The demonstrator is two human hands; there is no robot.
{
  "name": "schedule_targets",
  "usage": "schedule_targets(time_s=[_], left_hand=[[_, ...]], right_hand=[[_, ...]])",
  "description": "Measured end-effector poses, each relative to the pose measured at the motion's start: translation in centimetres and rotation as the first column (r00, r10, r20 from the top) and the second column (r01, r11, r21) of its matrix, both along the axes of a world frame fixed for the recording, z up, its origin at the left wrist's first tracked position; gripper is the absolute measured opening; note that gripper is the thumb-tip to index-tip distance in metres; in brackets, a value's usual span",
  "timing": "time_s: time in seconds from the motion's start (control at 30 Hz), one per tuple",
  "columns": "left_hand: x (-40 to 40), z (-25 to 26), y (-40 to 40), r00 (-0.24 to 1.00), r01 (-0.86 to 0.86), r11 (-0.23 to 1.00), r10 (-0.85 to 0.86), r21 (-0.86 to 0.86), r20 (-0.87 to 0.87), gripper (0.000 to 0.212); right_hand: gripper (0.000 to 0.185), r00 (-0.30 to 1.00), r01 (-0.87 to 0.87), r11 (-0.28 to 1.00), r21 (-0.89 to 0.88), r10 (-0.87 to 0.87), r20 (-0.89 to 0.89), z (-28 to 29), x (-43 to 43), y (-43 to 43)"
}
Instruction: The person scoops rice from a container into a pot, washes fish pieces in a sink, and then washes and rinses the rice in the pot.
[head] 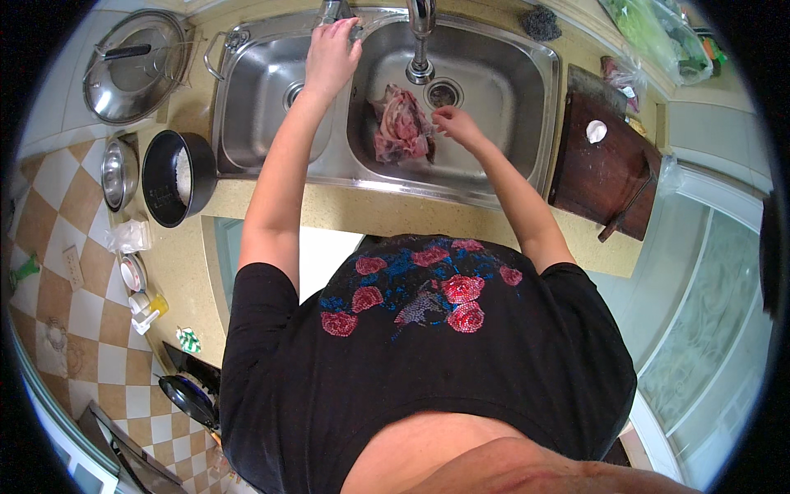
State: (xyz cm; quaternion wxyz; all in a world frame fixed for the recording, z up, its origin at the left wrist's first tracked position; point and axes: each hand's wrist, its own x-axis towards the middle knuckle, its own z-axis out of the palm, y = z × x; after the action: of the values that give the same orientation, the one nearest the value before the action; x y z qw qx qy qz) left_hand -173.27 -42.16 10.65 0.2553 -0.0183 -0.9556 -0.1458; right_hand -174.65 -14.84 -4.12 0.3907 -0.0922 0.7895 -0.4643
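Note:
My left hand (333,52) is at the back of the sink, its fingers and thumb around a metal faucet handle (335,10), which they partly cover. In the right basin (494,117) lies a piece of raw red meat (404,126), partly wrapped in clear plastic. My right hand (458,126) hovers just right of the meat with loosely curled fingers; whether the fingertips touch the plastic is hard to tell. Above the drain (443,92) hangs the faucet spout (421,58). No running water can be made out.
To the left stand a black pot (179,176) of white grains, a metal bowl (117,176) and a large lid (136,68). A dark wooden board (605,179) bears a cleaver-like tool (623,213) and a white lump (596,131). Behind the sink sits a scouring pad (541,23).

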Motion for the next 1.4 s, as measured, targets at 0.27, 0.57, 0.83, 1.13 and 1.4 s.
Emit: schedule_targets(time_s=[0.27,0.57,0.83,1.13,1.4], left_hand=[[0.6,-0.9,0.3,0.998,-0.031,0.996,0.026,0.087,0.06,0.043],[1.1,0.4,1.2,0.999,-0.023,0.969,0.015,0.246,0.034,0.043],[2.6,-1.8,-0.4,0.998,-0.026,0.994,0.02,0.104,0.064,0.046],[4.1,-1.4,0.1,0.99,-0.06,0.991,0.044,0.119,0.131,0.049],[7.7,-3.5,3.0,0.993,-0.106,0.973,0.114,0.203,-0.028,0.048]], right_hand=[[0.03,0.988,-0.121,0.991,0.058,0.126,-0.087,-2.9,0.5,-2.8],[0.028,0.929,0.245,0.947,-0.205,-0.169,0.329,1.7,0.0,-4.5],[0.027,0.739,0.555,0.735,-0.389,-0.221,0.637,0.2,-0.9,-5.5],[0.048,0.962,0.273,0.94,-0.205,-0.264,0.072,-4.0,-1.8,-7.6],[0.06,0.994,-0.059,0.902,0.427,0.095,-0.062,-8.3,0.7,-7.0]])
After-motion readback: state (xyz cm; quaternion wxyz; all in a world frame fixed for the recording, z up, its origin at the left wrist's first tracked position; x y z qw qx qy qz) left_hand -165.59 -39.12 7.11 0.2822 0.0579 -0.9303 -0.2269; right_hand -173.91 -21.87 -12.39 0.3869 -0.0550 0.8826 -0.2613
